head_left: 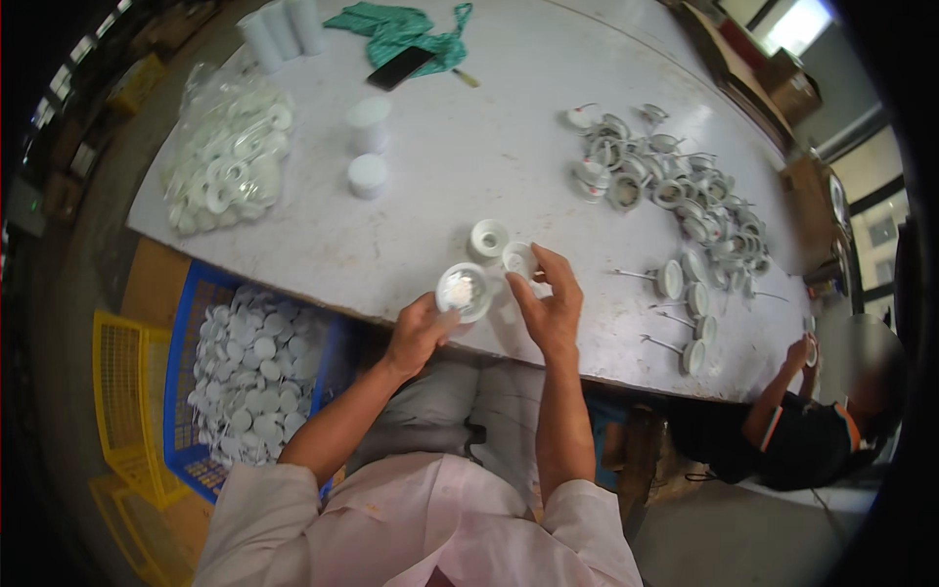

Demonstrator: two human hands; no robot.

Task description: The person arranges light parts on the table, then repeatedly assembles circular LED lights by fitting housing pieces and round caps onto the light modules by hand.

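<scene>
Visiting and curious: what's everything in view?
Cup-shaped part: one, white, held left
Smaller part: one, white, held right
Ringed part: one, white, just beyond
Wired cups: many, white, table right
Cylinders, short and tall: several, white, left
Bag of rings: one, clear plastic, left
Phone: one, black, far table
Cloth: one, green, by phone
Basket: one, blue plastic, below left
Discs: many, white, in basket
Crates: several, yellow, left
Cartons: several, brown, right
Table: one, pale, centre
Another person: one, dark clothes, right
Left hand, right hand: two, bare, centre
</scene>
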